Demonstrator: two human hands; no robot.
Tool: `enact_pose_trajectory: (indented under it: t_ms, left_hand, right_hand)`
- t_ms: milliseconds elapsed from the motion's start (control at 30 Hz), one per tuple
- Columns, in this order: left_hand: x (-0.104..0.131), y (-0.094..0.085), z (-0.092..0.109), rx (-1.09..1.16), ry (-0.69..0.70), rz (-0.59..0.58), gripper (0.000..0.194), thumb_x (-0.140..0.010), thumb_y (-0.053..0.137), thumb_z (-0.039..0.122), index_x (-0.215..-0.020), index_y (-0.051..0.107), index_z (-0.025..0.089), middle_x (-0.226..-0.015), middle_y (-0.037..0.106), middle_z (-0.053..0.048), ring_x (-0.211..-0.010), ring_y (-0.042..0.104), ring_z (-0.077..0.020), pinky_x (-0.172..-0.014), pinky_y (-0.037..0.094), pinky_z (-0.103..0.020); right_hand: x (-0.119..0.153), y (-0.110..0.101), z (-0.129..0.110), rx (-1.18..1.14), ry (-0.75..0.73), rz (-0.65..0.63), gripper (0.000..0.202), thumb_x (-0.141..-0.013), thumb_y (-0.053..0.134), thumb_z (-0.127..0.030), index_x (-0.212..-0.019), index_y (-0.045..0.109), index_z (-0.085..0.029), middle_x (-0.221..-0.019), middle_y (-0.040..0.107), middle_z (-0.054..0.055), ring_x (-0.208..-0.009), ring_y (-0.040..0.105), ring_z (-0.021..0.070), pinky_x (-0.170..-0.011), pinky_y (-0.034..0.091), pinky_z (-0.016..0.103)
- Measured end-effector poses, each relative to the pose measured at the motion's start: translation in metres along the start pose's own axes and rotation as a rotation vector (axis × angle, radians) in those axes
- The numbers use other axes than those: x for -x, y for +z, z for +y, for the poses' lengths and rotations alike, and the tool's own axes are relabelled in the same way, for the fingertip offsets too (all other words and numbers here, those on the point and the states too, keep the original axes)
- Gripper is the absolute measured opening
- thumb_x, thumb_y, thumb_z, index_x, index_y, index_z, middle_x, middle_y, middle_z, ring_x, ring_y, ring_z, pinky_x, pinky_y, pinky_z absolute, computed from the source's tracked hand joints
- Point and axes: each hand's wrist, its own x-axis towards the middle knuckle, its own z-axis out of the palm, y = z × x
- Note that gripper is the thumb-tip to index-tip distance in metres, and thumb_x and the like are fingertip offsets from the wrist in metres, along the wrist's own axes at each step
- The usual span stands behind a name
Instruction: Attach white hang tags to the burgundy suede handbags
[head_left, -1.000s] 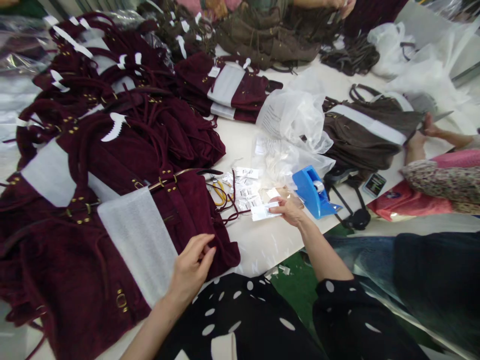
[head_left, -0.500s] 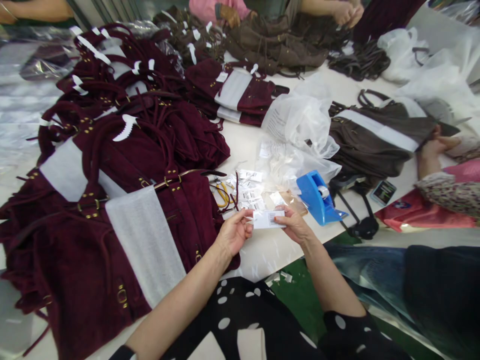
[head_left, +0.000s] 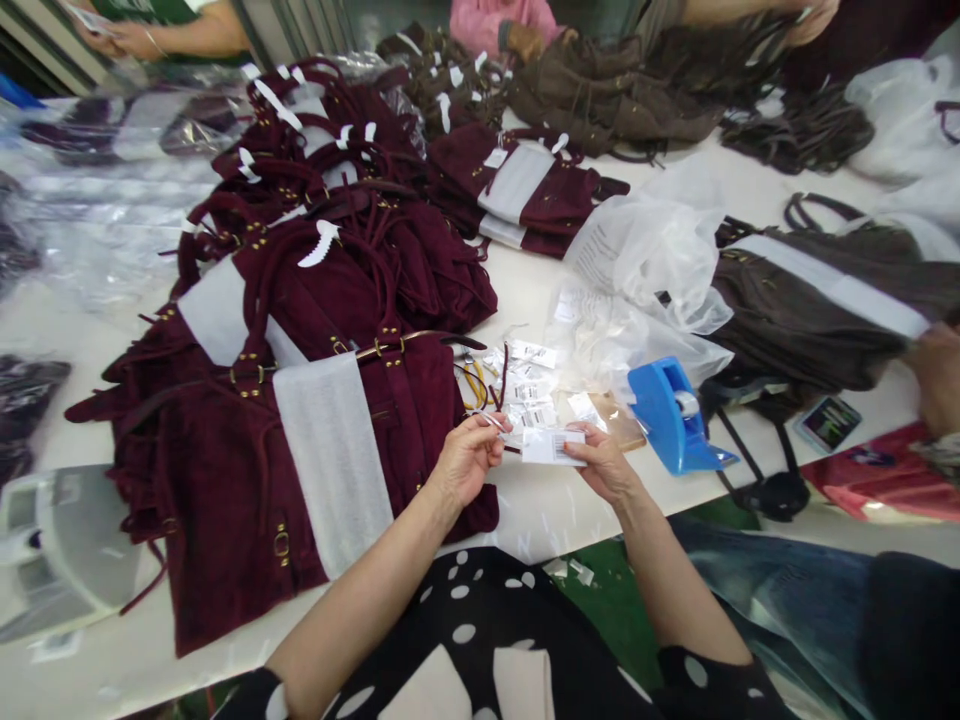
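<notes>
Between finger and thumb, my right hand [head_left: 609, 466] pinches a white barcode tag [head_left: 541, 446] near the table's front edge. My left hand [head_left: 471, 462] is closed just left of the tag, pinching a thin, light-coloured piece too small to name. Beyond my hands lie loose white labels [head_left: 531, 388] and yellow cords [head_left: 474, 384]. A maroon bag [head_left: 225, 500] with a pale wrap band [head_left: 334, 460] rests to the left of my left hand. To the right of my right hand stands a blue tape dispenser [head_left: 670, 415].
More maroon bags [head_left: 360, 240] are piled behind. Clear plastic bags [head_left: 645, 250] lie at centre right, beside a brown bag [head_left: 810, 300] touched by another person's hand [head_left: 934, 375]. A grey-white dispenser [head_left: 67, 550] is at the left front. Other people's hands show across the table.
The view has turned left, so the scene sits further right. My left hand has come off the tag's left end, now holding a thin piece. My right hand still holds the tag.
</notes>
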Motion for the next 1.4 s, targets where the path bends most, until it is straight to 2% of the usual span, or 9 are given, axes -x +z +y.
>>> enact_pose_trajectory:
  t_ms: [333,600,700,800,900,1000,1133,1267,1400]
  left_hand:
    - [0.012,-0.008,0.013,0.015,0.161,0.094,0.022,-0.056,0.067,0.018,-0.073,0.055,0.013,-0.061,0.057,0.002,-0.037,0.038,-0.0023,-0.038,0.016,-0.017]
    - [0.058,-0.052,0.051,-0.318,0.417,0.163,0.015,-0.065,0.068,0.023,-0.072,0.059,0.013,-0.053,0.051,0.004,-0.037,0.036,-0.0019,-0.037,0.019,-0.016]
    - [0.087,-0.066,0.064,-0.570,0.419,0.125,0.013,-0.070,0.065,0.026,-0.073,0.062,0.014,-0.048,0.049,0.004,-0.041,0.042,-0.0052,-0.040,0.029,-0.016]
    - [0.110,-0.077,0.076,-0.732,0.443,0.050,0.010,-0.071,0.064,0.025,-0.072,0.065,0.015,-0.056,0.055,0.001,-0.046,0.047,-0.0072,-0.044,0.036,-0.018]
    - [0.122,-0.092,0.089,-0.743,0.477,0.056,0.009,-0.071,0.061,0.023,-0.073,0.065,0.015,-0.065,0.061,-0.002,-0.054,0.053,-0.0096,-0.050,0.041,-0.019]
    - [0.127,-0.117,0.104,-0.703,0.482,0.188,0.012,-0.071,0.059,0.025,-0.074,0.064,0.014,-0.065,0.062,-0.001,-0.054,0.053,-0.0098,-0.050,0.041,-0.019]
    - [0.124,-0.161,0.132,-0.739,0.484,0.297,0.014,-0.071,0.057,0.028,-0.073,0.060,0.014,-0.057,0.054,0.003,-0.046,0.045,-0.0066,-0.044,0.036,-0.018]
    - [0.101,-0.208,0.183,-1.051,0.618,0.275,0.022,-0.065,0.057,0.016,-0.087,0.062,0.014,-0.075,0.058,-0.001,-0.064,0.053,-0.0110,-0.058,0.043,-0.021]
    - [0.060,-0.239,0.242,-1.405,0.668,0.542,0.031,-0.070,0.047,0.011,-0.096,0.063,0.014,-0.100,0.060,-0.008,-0.091,0.055,-0.0174,-0.083,0.043,-0.028]
  right_hand:
    - [-0.003,0.014,0.012,0.064,0.068,-0.095,0.037,-0.044,0.084,-0.022,-0.074,0.062,-0.020,-0.073,0.065,-0.002,-0.064,0.059,0.0125,-0.062,0.045,0.025]
    - [0.011,0.041,0.019,0.413,-0.011,-0.148,0.040,-0.046,0.083,-0.028,-0.080,0.063,-0.021,-0.077,0.064,0.001,-0.072,0.060,0.0188,-0.068,0.047,0.033]
    - [0.034,0.084,0.011,0.732,-0.409,-0.129,0.047,-0.057,0.079,-0.026,-0.102,0.063,-0.027,-0.109,0.060,0.006,-0.107,0.052,0.0260,-0.093,0.040,0.042]
    - [0.051,0.144,0.014,0.846,-0.631,-0.325,0.056,-0.069,0.071,-0.024,-0.121,0.052,-0.032,-0.126,0.051,0.004,-0.120,0.042,0.0241,-0.104,0.030,0.041]
    - [0.053,0.201,0.037,0.765,-0.511,-0.573,0.059,-0.073,0.068,-0.027,-0.127,0.045,-0.029,-0.120,0.055,0.005,-0.109,0.051,0.0221,-0.096,0.039,0.038]
    - [0.044,0.242,0.064,0.661,-0.326,-0.636,0.033,-0.080,0.059,-0.035,-0.110,0.055,-0.021,-0.086,0.062,0.002,-0.076,0.058,0.0157,-0.070,0.046,0.028]
    - [0.030,0.282,0.080,0.706,-0.307,-0.547,0.029,-0.084,0.050,-0.042,-0.073,0.058,-0.017,-0.056,0.044,-0.004,-0.052,0.041,0.0091,-0.050,0.033,0.022]
    - [0.010,0.323,0.083,0.735,-0.380,-0.439,0.032,-0.079,0.053,-0.045,-0.064,0.054,-0.017,-0.051,0.040,-0.004,-0.049,0.035,0.0084,-0.048,0.028,0.022]
    - [-0.014,0.360,0.091,0.647,-0.358,-0.340,0.033,-0.073,0.057,-0.048,-0.063,0.054,-0.017,-0.047,0.039,-0.005,-0.045,0.032,0.0076,-0.043,0.022,0.021]
